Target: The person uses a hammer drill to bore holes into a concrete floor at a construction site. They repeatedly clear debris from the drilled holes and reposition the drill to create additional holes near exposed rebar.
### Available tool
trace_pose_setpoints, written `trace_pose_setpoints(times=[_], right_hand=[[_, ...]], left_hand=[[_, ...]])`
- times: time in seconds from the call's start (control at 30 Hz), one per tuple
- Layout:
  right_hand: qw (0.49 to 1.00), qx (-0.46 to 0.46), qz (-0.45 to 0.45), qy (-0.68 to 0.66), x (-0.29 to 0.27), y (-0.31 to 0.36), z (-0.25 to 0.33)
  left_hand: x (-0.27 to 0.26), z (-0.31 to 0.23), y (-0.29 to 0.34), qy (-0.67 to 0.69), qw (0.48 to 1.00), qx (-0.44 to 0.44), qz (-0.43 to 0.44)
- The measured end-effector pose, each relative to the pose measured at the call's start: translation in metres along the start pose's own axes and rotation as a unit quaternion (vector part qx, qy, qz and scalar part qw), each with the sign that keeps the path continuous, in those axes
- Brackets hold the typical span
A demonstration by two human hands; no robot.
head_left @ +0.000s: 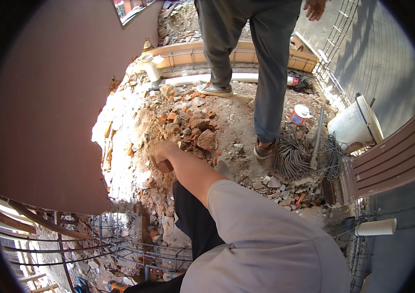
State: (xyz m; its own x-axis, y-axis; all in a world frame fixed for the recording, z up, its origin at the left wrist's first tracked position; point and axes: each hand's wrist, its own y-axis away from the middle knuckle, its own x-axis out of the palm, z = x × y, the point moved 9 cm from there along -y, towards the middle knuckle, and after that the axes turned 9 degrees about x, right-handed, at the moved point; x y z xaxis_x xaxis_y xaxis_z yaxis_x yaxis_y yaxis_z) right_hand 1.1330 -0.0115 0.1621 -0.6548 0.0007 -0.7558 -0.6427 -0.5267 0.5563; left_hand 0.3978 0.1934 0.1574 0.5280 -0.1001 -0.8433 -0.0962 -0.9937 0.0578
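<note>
My right arm reaches forward and left over broken rubble, bent at the wrist. The fingers of my right hand point(166, 150) are curled down, mostly turned from view, round a reddish-brown brick piece point(165, 166). Just beyond the hand lies a heap of broken bricks point(193, 128), with a larger chunk point(207, 139) on its right side. My left hand does not show.
A co-worker point(270, 73) stands ahead on the rubble. To the right are tie wires point(291, 158), a small tub point(299, 116) and a tilted white bucket point(348, 123). A wall point(46, 107) rises left, rebar point(61, 249) lies lower left, and a white pipe point(188, 80) crosses ahead.
</note>
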Motion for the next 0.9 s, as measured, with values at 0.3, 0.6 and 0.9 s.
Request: trace_pose_setpoints(times=[0.3,0.6,0.9], right_hand=[[0.713,0.180,-0.146,-0.662,-0.047,0.014,-0.142],[0.873,0.073,-0.277,-0.395,-0.099,0.082,-0.031],[0.869,-0.298,-0.267,-0.290,-0.060,0.201,0.192]], left_hand=[[0.033,-0.062,0.021,0.122,0.987,0.008,0.108],[0.051,-0.084,0.023,0.150,0.979,-0.007,0.137],[0.049,-0.055,0.009,0.162,0.975,-0.047,0.144]])
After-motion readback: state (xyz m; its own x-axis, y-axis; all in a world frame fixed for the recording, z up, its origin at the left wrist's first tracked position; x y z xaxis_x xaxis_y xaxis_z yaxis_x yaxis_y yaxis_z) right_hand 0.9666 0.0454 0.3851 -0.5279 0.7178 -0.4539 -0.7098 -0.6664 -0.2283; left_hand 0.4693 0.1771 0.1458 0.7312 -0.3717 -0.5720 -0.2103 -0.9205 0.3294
